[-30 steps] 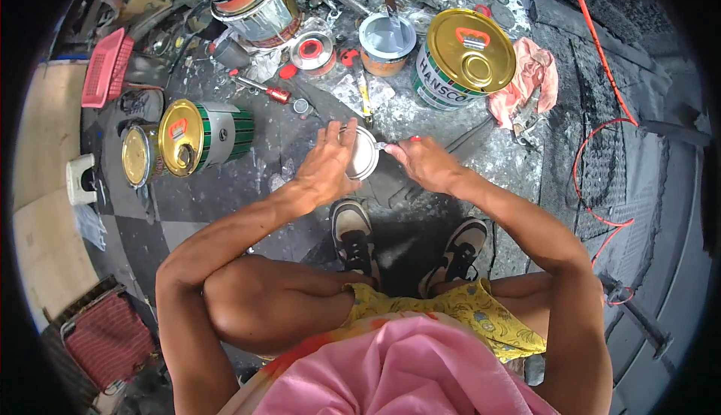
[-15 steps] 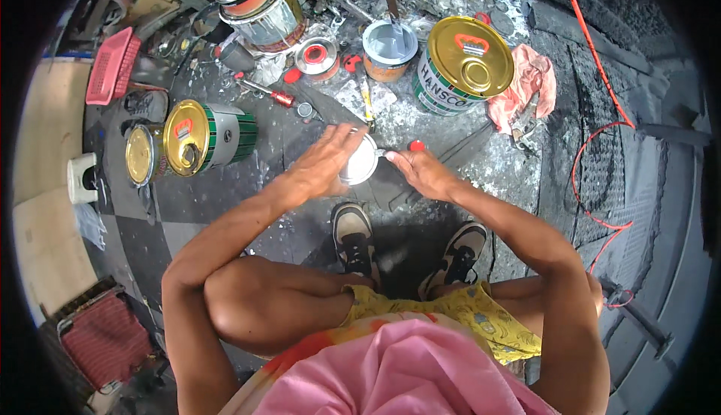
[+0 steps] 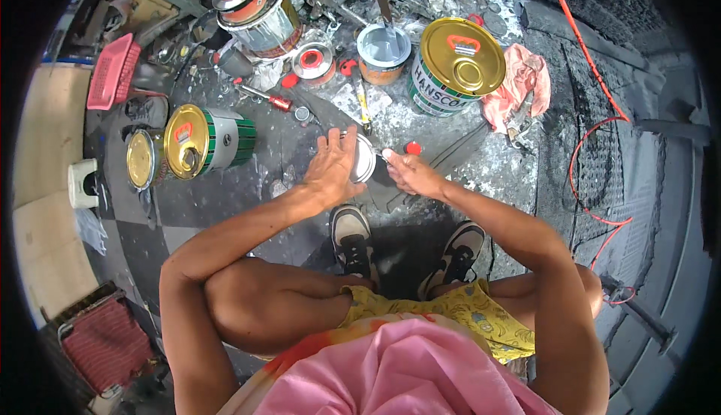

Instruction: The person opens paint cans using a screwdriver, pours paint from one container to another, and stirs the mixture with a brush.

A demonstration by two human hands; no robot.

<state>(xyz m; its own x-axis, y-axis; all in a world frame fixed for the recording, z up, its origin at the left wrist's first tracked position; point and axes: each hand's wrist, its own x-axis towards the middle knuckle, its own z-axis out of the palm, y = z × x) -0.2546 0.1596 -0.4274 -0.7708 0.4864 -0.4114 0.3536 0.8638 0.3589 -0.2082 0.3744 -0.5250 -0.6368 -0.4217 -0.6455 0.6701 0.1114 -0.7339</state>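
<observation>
A small round can with a whitish top (image 3: 364, 161) stands on the floor in front of my feet. My left hand (image 3: 333, 166) braces its left side, fingers spread along the far edge and thumb at the near edge, covering much of it. At the can's right rim, my right hand (image 3: 415, 175) is closed, thumb on top, around a thin tool. Only a short end of that tool shows near the rim, so its kind is unclear. A red cap (image 3: 412, 148) lies just beyond my right hand. Past the can is a yellow-handled tool (image 3: 363, 107).
Ahead stand a large gold-lidded tin (image 3: 463, 58), an open tub of grey paint (image 3: 384, 45) and a red-capped can (image 3: 313, 63). Gold-topped tins (image 3: 214, 141) are at the left. A red-handled screwdriver (image 3: 279, 102), pink cloth (image 3: 520, 84) and orange hose (image 3: 593, 54) lie about.
My left hand has drawn back a little to the left, its fingers more spread, baring more of the can's top. My right hand has turned slightly at the rim.
</observation>
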